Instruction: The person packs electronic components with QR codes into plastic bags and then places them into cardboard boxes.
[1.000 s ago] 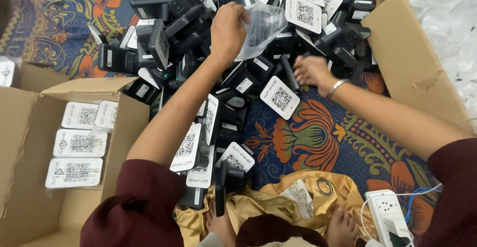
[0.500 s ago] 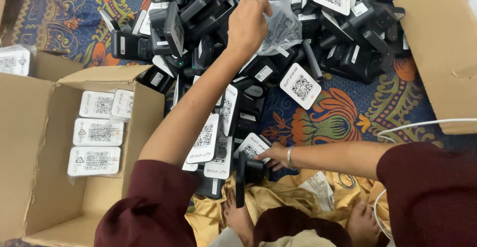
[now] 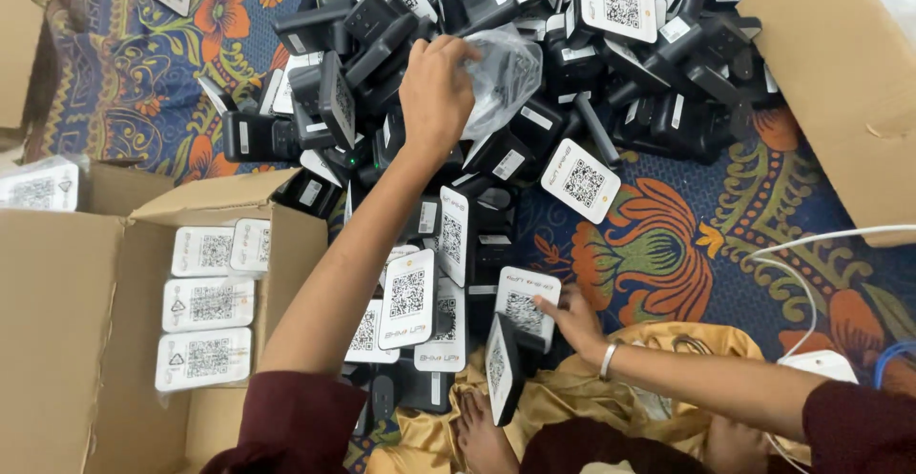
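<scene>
The clear plastic bag [image 3: 510, 73] is thin, crinkly and see-through, bunched up with something dark showing through it. It sits on top of the device pile [image 3: 534, 83], up around 12 o'clock in the view. The left hand [image 3: 434, 88] is clamped on the bag's left edge, fingers curled tight around a fistful of plastic, so the bag hangs off to the hand's 3 o'clock side.

Down low, around 6 o'clock, the right hand [image 3: 571, 317] lies flat and fairly spread, fingertips resting on a small device [image 3: 525, 304] with a white square face and a printed code. That device sits just at the hand's 9 o'clock. There's a metal bangle [image 3: 608, 360] on that wrist. The hand isn't gripping anything, just touching.

The pile itself is loads of boxy black plastic units, matte, hard-edged, many with white rounded-square faces, heaped every which way. More of them trail down along the left forearm toward 7 o'clock.

At 8 o'clock is an open cardboard box [image 3: 76, 321] with three bagged white units stacked neatly inside. Another cardboard box [image 3: 844, 83] sits at 2 o'clock. Underneath everything is a blue floral cloth [image 3: 668, 245] with orange patterns, and a shiny gold fabric [image 3: 563, 407] is bunched at 6 o'clock. A white cable [image 3: 811, 245] curves in at 4 o'clock.
</scene>
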